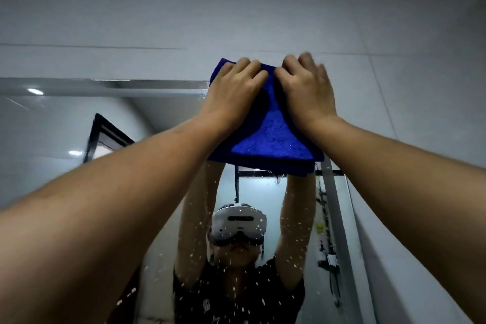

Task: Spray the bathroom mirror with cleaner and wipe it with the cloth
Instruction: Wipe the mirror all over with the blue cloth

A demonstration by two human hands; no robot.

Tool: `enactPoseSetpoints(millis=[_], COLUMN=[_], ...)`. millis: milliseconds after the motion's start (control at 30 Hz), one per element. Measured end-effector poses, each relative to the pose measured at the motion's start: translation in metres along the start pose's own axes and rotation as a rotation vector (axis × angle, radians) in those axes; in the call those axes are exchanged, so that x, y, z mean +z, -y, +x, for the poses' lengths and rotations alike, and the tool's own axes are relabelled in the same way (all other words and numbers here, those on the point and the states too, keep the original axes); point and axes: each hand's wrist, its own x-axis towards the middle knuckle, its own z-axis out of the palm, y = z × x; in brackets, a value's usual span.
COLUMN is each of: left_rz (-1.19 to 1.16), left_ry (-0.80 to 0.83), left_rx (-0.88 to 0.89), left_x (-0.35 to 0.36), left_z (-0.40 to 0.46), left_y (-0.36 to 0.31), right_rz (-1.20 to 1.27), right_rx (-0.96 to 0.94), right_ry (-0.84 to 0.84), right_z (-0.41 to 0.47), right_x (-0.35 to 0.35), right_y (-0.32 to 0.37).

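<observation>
A folded blue cloth (273, 137) lies flat against the top of the bathroom mirror (163, 181), overlapping its upper edge. My left hand (234, 92) presses on the cloth's upper left part with fingers laid over it. Beside it, touching, my right hand (307, 89) presses the upper right part, its fingers reaching past the cloth's top onto the wall. Both arms stretch upward. White droplets of cleaner speckle the mirror glass below the cloth. The spray bottle is not in view.
Pale wall tiles (236, 8) rise above the mirror and to its right (420, 192). The mirror reflects a person wearing a headset (238, 226), raised arms, a dark door frame (105, 137) and a metal rail with fittings (334, 218).
</observation>
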Motion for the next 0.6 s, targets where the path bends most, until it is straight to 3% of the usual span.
enactPoseSetpoints(millis=[100, 367, 600], left_rz=[-0.104, -0.367, -0.25], left_ry=[0.076, 0.241, 0.364], left_rx=[-0.089, -0.254, -0.383], left_x=[-0.002, -0.013, -0.019], left_z=[-0.003, -0.025, -0.038], left_y=[0.0, -0.007, -0.016], right_rz=[0.012, 0.008, 0.209], right_rx=[0.072, 0.299, 0.385], right_ry=[0.192, 0.457, 0.39], right_z=[-0.001, -0.012, -0.037], right_x=[-0.007, -0.027, -0.014], right_y=[0.004, 0.05, 0.055])
